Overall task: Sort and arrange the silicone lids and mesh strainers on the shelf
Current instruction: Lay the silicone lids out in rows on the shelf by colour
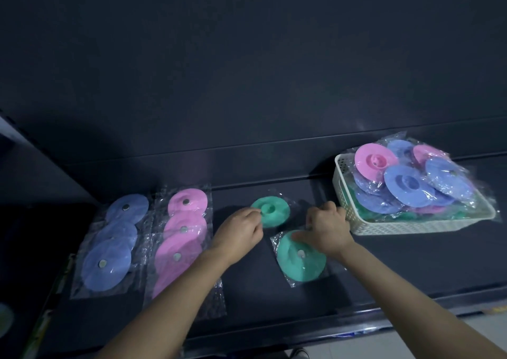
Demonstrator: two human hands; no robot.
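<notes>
The head view looks down on a dark, matte shelf point(384, 271) with a raised front lip, backed by a plain dark panel point(247, 56); the room is dim, and a strip of pale floor point(411, 339) shows at lower right. At the left, bagged blue lids point(109, 251) lie overlapping in a column, with a like column of bagged pink lids point(181, 238) just beside it. In the middle lie two green ones, each in clear wrap. The left hand point(238, 229) pinches the left edge of the rear green lid point(274, 211) with curled fingers. The right hand point(327, 229), fingers curled, grips the far edge of the front green lid point(301, 262). At the right a white perforated basket point(397, 228) holds a heap of wrapped pink, blue and green lids.
</notes>
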